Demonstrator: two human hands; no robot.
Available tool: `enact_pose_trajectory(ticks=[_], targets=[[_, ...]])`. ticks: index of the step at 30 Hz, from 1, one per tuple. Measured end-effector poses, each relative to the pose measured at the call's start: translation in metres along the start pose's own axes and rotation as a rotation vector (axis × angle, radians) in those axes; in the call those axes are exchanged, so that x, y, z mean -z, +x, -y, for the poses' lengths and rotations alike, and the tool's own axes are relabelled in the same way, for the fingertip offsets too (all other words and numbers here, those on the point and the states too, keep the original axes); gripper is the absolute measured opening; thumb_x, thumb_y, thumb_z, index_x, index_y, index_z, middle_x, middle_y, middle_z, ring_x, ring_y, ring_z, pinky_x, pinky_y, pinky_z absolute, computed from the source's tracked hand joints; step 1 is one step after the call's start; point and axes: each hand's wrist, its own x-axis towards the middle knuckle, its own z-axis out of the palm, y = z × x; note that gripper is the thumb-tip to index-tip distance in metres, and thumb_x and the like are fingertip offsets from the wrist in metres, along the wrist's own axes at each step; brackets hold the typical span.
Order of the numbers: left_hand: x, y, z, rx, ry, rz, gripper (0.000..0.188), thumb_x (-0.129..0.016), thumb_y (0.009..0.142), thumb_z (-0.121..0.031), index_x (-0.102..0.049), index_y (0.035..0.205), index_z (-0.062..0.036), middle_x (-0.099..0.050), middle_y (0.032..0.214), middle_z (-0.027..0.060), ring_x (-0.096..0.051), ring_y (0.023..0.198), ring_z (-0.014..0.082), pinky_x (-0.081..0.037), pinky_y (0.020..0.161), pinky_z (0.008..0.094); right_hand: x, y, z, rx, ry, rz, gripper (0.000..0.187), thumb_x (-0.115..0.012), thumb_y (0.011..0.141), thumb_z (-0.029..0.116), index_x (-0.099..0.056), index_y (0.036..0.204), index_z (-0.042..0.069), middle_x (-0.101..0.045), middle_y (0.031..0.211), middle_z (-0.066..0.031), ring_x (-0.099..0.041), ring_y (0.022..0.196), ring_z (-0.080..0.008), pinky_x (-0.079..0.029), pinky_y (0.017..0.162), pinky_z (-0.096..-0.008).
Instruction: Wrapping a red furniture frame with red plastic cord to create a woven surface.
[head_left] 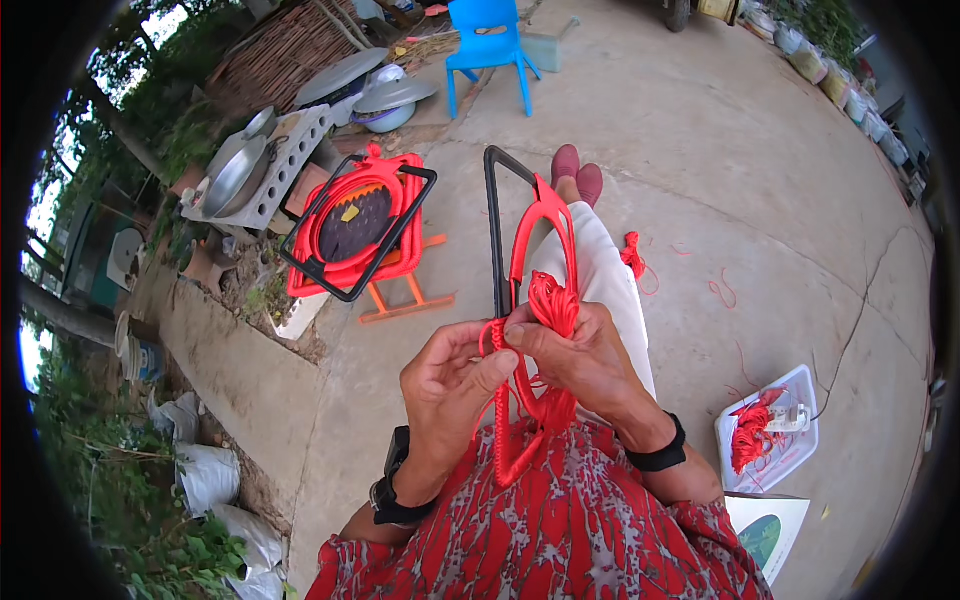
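A black rectangular frame (496,230) stands up from my lap, with a red oval ring (568,240) fixed inside it. Red cord is wound tightly round the frame's near part (503,430). My left hand (447,385) is closed at the frame's left bar, thumb and fingers pinching the red cord at the wrapped edge. From the other side, my right hand (590,365) pinches the cord at the same bar. A looped hank of red cord (553,303) rises by the right hand's fingers, and more strands hang below it. The exact fingertip contact is partly hidden.
Ahead left, similar red and black frames (355,225) are stacked on an orange-legged stand (405,312). A white basket (807,430) with red cord sits at right. A blue chair (487,45) is at the far side. Metal pans (237,178) rest on a perforated block.
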Motion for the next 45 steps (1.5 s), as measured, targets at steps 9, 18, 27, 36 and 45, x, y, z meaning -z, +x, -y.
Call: enact_pose_trajectory(ticks=[9, 18, 27, 36, 45], targets=[[0.009, 0.0, 0.007, -0.094, 0.166, -0.19, 0.036, -0.061, 0.088, 0.003, -0.048, 0.122, 0.0057, -0.065, 0.104, 0.0112, -0.062, 0.094, 0.0114, -0.051, 0.083, 0.0247, -0.022, 0.016, -0.016, 0.09, 0.008, 0.055, 0.012, -0.063, 0.089, 0.011, -0.066, 0.093, -0.001, -0.062, 0.077, 0.0019, -0.054, 0.069, -0.0036, -0.046, 0.061, -0.0222], [0.025, -0.001, 0.014, -0.146, 0.35, -0.284, 0.032, -0.061, 0.087, 0.004, -0.059, 0.119, 0.0043, -0.064, 0.099, 0.0068, -0.059, 0.085, 0.0078, -0.049, 0.074, 0.0217, 0.0, 0.015, -0.05, 0.007, -0.085, 0.054, 0.026, -0.067, 0.087, 0.018, -0.06, 0.105, 0.001, -0.057, 0.071, 0.0003, -0.052, 0.062, -0.01, -0.045, 0.058, -0.028], [0.028, 0.004, 0.014, -0.11, 0.527, -0.42, 0.019, -0.066, 0.085, 0.003, -0.067, 0.104, 0.0028, -0.063, 0.088, 0.0017, -0.054, 0.076, 0.0046, -0.046, 0.067, 0.0197, 0.063, -0.042, -0.07, -0.087, -0.53, 0.095, 0.034, -0.071, 0.082, 0.022, -0.049, 0.1, 0.002, -0.061, 0.073, -0.0185, -0.061, 0.064, -0.0371, -0.046, 0.06, -0.0398], [0.035, -0.001, 0.009, -0.16, 0.627, -0.466, 0.014, -0.065, 0.088, -0.001, -0.066, 0.101, 0.005, -0.062, 0.084, 0.0014, -0.054, 0.072, 0.005, -0.045, 0.067, 0.019, 0.08, -0.064, -0.088, 0.153, -0.748, 0.118, 0.035, -0.067, 0.074, 0.01, -0.053, 0.106, 0.005, -0.06, 0.077, -0.0136, -0.06, 0.076, -0.0354, -0.047, 0.069, -0.0425], [0.043, -0.001, 0.002, -0.112, 0.802, -0.385, 0.013, -0.064, 0.088, 0.0, -0.066, 0.099, 0.0049, -0.065, 0.083, 0.0041, -0.059, 0.072, 0.0062, -0.048, 0.064, 0.0204, 0.078, -0.07, -0.061, -0.014, -0.926, 0.235, 0.034, -0.071, 0.081, 0.027, -0.057, 0.105, 0.007, -0.059, 0.062, -0.0131, -0.061, 0.06, -0.0327, -0.045, 0.056, -0.0399]])
